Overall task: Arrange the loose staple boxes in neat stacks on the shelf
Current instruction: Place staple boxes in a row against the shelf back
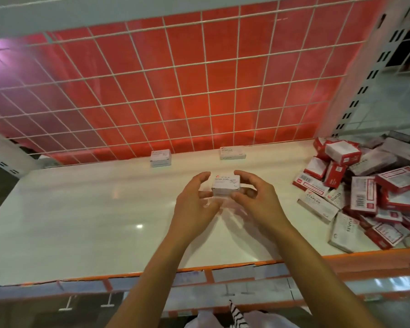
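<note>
Barely begun: left stack (161, 158) and right stack (232, 153) stand at the shelf (81, 221) back; pile (369, 192) lies loose at right; right hand (256, 200) pinches a box (225, 185) mid-shelf; left hand (194, 202) curves beside it, contact unclear.

A white wire grid (236, 65) stands at the far side, with a red sheet (220, 86) behind it. White perforated uprights rise at the far right (362, 95) and far left (3, 159). An orange-trimmed label rail (234, 275) runs along the near edge, with black-and-white striped cloth (237, 316) below it.
</note>
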Demonstrator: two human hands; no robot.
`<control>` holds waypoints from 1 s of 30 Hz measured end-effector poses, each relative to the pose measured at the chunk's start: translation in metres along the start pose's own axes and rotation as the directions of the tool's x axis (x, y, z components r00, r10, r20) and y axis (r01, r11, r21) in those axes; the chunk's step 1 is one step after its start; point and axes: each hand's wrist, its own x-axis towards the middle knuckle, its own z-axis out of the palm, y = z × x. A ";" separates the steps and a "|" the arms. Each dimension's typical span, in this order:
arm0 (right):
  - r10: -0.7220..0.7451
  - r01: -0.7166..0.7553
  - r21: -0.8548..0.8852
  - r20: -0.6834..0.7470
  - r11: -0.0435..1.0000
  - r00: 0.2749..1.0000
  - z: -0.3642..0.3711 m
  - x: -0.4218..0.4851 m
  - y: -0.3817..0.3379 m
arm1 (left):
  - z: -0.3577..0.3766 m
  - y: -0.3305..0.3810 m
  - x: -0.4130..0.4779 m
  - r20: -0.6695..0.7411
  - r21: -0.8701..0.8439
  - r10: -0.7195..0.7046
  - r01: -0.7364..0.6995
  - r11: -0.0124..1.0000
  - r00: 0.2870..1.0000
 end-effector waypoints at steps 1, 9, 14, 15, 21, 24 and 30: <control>0.003 -0.003 0.015 0.022 1.000 1.000 0.004 -0.001 -0.002 | -0.007 -0.001 0.000 0.036 -0.021 -0.006 0.007 1.000 0.999; 0.018 -0.025 0.053 0.133 0.998 0.991 0.038 0.001 -0.007 | -0.050 -0.024 0.008 0.106 -0.175 -0.049 0.067 0.982 0.993; 0.019 -0.010 -0.070 0.128 0.997 0.992 0.057 0.008 -0.003 | -0.071 -0.041 0.014 0.103 -0.221 -0.069 0.091 0.971 0.992; 0.018 -0.004 -0.114 0.116 0.993 0.993 0.061 0.009 -0.002 | -0.075 -0.045 0.015 0.102 -0.239 -0.078 0.101 0.966 0.992; 0.019 0.008 -0.226 0.118 0.974 0.993 0.084 0.014 0.003 | -0.104 -0.063 0.025 0.104 -0.338 -0.096 0.126 0.933 0.990; 0.011 0.023 -0.260 0.129 0.965 0.992 0.097 0.017 0.002 | -0.118 -0.074 0.029 0.127 -0.392 -0.106 0.148 0.908 0.986; -0.012 0.050 -0.306 0.125 0.951 0.992 0.121 0.030 0.000 | -0.148 -0.092 0.045 0.015 -0.244 -0.121 0.121 0.962 0.993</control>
